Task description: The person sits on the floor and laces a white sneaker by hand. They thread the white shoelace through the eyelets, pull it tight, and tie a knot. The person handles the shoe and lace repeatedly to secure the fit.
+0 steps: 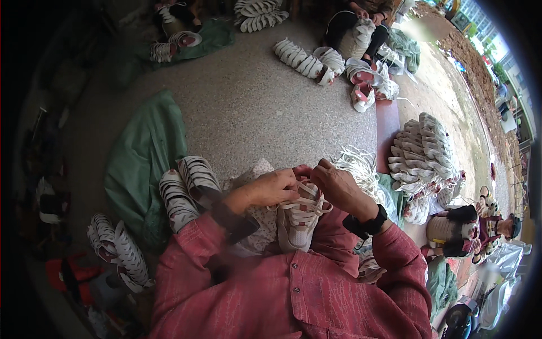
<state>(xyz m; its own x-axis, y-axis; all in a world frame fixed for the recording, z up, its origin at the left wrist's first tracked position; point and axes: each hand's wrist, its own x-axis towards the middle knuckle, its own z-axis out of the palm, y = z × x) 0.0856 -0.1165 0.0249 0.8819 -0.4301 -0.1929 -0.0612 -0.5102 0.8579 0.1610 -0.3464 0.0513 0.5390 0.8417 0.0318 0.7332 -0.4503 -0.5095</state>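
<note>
So the left hand point(274, 188) and right hand point(339, 185) are both up at the laced part of a white and tan shoe point(294, 231), which sits right in front of the person's red shirt point(316, 296), toe pointing back toward the body. Fingers on both hands are bent in close around the white laces point(305, 213), but honestly can't tell what's pinched between the fingertips, too small and partly hidden. Dark wristbands point(367, 226) on both wrists btw. Just past the right hand there's a loose bundle of white laces point(357, 162), and further right a big pile of white shoes point(420, 150). Over on the left, rows of white shoe pieces point(199, 176) lie next to a green cloth point(148, 164), and another person point(367, 22) is sitting up near the top edge, hands on something pale
</note>
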